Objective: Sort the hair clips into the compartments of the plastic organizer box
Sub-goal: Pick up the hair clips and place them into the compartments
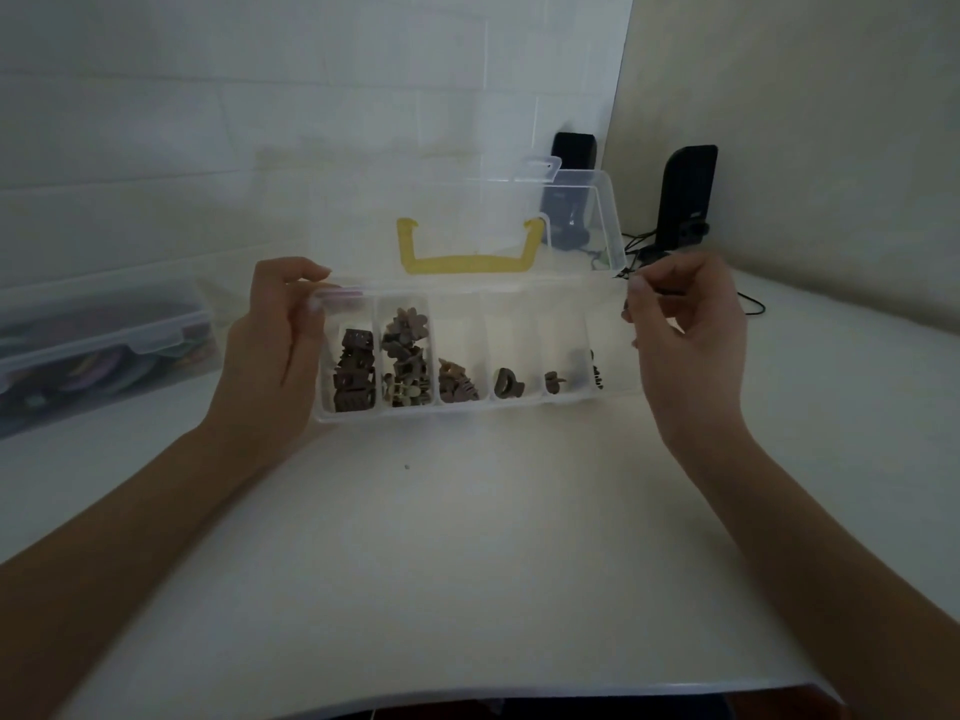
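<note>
A clear plastic organizer box (467,410) is tilted toward me, its lid (597,220) with a yellow handle (467,262) standing open behind. My left hand (275,350) grips its left end. My right hand (691,340) is at its right end, thumb and forefinger pinched at the top corner; whether it holds the rim I cannot tell. Brown hair clips (356,379) fill the leftmost compartment, more clips (405,356) pile in the second, fewer (457,387) lie in the third, single ones (508,384) sit further right.
A second clear case (98,350) with colourful items lies at the left on the white table (467,563). Two black speakers (685,194) with cables stand at the back right by the wall corner. The table's near edge runs along the bottom.
</note>
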